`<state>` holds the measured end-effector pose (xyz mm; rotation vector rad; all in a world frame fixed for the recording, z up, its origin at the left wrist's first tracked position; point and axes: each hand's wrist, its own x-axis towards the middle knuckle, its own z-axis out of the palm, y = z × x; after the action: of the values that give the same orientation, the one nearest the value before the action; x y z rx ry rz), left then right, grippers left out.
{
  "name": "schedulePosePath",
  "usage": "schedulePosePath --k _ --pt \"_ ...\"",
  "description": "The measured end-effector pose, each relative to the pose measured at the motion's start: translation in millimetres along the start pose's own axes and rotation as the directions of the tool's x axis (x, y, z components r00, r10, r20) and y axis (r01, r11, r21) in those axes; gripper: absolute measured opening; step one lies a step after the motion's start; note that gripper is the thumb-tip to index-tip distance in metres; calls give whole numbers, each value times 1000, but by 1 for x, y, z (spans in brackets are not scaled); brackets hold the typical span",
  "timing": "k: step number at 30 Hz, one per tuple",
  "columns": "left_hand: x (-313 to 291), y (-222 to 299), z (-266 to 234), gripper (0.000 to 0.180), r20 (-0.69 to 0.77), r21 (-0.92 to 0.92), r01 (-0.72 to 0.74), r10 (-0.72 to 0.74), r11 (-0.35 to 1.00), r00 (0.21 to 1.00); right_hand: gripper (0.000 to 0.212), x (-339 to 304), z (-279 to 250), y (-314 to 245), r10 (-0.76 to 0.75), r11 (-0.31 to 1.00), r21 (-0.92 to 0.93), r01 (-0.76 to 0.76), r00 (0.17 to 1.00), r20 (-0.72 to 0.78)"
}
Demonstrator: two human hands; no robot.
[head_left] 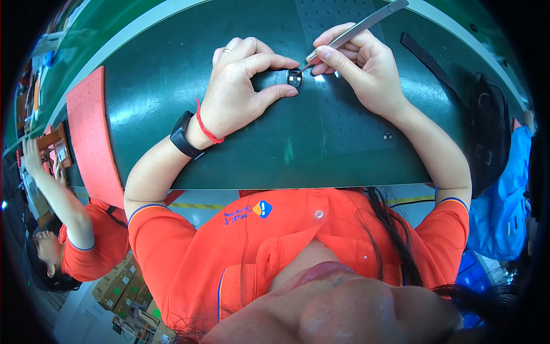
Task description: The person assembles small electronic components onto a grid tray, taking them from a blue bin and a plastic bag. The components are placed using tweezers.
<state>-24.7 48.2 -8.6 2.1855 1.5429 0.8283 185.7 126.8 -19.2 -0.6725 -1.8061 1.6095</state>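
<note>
Left hand: thumb and forefinger clamped on a small black part, forefinger at its far edge, thumb at its near edge; a dark wristwatch and red cord at the wrist, lower left of the part.

Right hand: thumb and fingers together on metal tweezers, right of the part.

Tweezers: long axis slanting from upper right down toward the part, tips at its upper right; contact cannot be told.

Black part: rounded, pale patches inside, longer way seemingly running away from the person; at the left hand's fingertips, left of the right hand; left hand nearer, touching; right hand meets or nears it only through the tweezers.

Surface: dark green, beneath the part.

Clear sheet: flat, right of the part.

Red mat: well left of the part.

Black strap, black bag: well right of the part
</note>
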Motion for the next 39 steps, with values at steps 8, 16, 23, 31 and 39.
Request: schedulePosePath --k 8,16,23,31,39 --pt "0 1 -1 28 -1 7 -5 5 1000 1000 10 1 -8 -8 -348 820 -409 401 916 200" --pt "0 0 -1 27 -11 -2 -31 31 1000 999 15 3 -10 -9 -502 681 -435 589 808 307" --pt "-1 -1 -1 27 -12 11 -38 38 999 999 11 0 -11 -11 -408 801 -408 439 898 166" --pt "0 0 0 28 12 -28 -10 10 1000 1000 12 1 -9 -3 -139 970 -190 151 988 73" --pt "2 1 -2 29 48 -53 45 -42 998 998 13 1 -9 -5 -16 999 -41 22 990 141"
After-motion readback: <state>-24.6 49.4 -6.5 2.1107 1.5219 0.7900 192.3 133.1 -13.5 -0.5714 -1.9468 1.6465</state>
